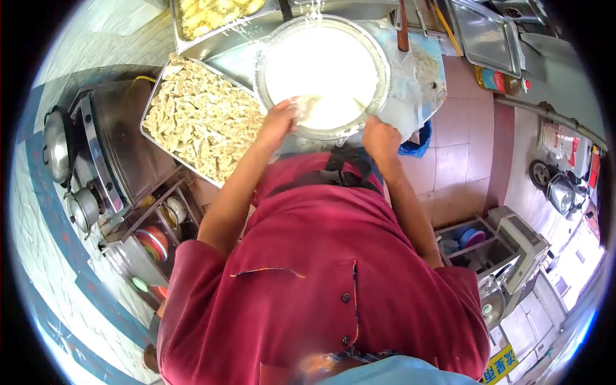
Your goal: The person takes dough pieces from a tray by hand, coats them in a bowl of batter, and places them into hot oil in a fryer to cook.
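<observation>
A large round metal basin (386,76) holds a bright white powder that looks like flour (321,70), partly washed out by glare. At the basin's near right edge, my right hand (383,138) is closed on the rim. Over the near left edge reaches my left hand (280,122). Its fingertips are pale and smeared by motion inside the basin, so I cannot make out whether they hold anything. Beside my left hand lies a wide metal tray (146,133), heaped with pale, flour-coated strips (202,115) whose kind I cannot tell.
A metal pan of yellow pieces in liquid (215,14) stands at the back left. Utensils, including a wooden-handled one (402,29), lie back right near an empty metal tray (487,35). A bottle of oil (497,80) is farther right. Left are a stove (99,151) and lidded pot (59,146).
</observation>
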Demonstrator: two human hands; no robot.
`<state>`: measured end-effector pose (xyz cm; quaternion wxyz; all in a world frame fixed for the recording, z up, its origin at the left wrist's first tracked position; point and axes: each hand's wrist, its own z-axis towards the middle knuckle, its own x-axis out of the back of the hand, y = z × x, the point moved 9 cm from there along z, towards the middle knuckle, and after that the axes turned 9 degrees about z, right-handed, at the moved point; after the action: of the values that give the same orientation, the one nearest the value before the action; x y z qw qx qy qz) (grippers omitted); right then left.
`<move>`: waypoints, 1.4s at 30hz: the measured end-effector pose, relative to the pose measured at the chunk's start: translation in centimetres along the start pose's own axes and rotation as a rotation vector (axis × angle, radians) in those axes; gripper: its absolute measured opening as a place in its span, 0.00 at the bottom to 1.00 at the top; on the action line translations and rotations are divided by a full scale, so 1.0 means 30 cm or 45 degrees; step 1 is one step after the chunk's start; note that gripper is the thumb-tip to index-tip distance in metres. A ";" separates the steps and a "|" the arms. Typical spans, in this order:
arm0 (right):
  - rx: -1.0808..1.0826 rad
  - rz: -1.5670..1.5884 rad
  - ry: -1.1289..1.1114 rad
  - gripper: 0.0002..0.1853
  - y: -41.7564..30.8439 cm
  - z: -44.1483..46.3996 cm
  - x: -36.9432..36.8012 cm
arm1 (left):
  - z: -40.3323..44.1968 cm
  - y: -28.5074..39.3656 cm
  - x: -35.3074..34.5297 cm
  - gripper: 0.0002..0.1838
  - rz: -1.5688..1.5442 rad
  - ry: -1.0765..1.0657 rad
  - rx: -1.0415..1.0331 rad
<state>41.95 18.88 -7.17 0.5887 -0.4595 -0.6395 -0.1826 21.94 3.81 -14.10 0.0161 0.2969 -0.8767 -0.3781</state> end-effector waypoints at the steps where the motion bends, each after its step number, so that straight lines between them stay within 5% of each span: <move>1: -0.042 -0.014 0.058 0.08 0.026 0.001 0.025 | 0.027 0.018 -0.041 0.23 0.228 0.013 -0.063; 6: -0.089 -0.044 0.020 0.09 0.069 0.004 0.041 | 0.121 0.072 -0.169 0.28 1.213 0.283 -0.544; 7: -0.095 -0.033 -0.006 0.10 0.071 0.002 0.018 | 0.137 0.032 -0.170 0.28 1.235 0.243 -0.307; 10: -0.077 0.173 0.013 0.14 0.036 -0.006 -0.013 | 0.141 0.024 -0.192 0.25 1.552 0.337 -0.190; 16: -0.109 0.105 0.087 0.11 0.018 -0.016 0.016 | 0.155 -0.014 -0.169 0.25 1.441 0.347 -0.286; 19: -0.110 0.076 0.109 0.12 0.078 -0.003 0.003 | 0.219 -0.052 -0.121 0.20 1.230 0.490 -0.624; 22: -0.061 0.213 0.100 0.11 0.097 -0.010 -0.017 | 0.289 -0.207 -0.119 0.15 0.176 0.031 0.175; 23: -0.024 0.345 0.096 0.11 0.074 -0.019 0.004 | 0.211 -0.156 -0.130 0.12 0.063 0.175 0.443; 25: 0.048 0.610 0.092 0.11 0.009 -0.038 0.073 | 0.219 -0.183 -0.107 0.10 -0.091 0.194 0.536; 31: -0.135 0.334 0.223 0.11 0.047 -0.010 0.068 | 0.157 -0.136 -0.163 0.12 -0.150 0.025 0.650; 37: -0.129 0.058 -0.053 0.11 0.090 -0.014 -0.047 | 0.183 -0.186 -0.126 0.12 -0.176 0.059 0.686; 42: -0.016 0.511 0.084 0.12 -0.019 -0.036 0.052 | 0.169 -0.164 -0.136 0.10 -0.193 0.126 0.734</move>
<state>42.31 18.32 -5.29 0.6311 -0.5751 -0.5143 -0.0806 26.51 6.65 -20.24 -0.0543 0.3721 -0.9213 -0.0988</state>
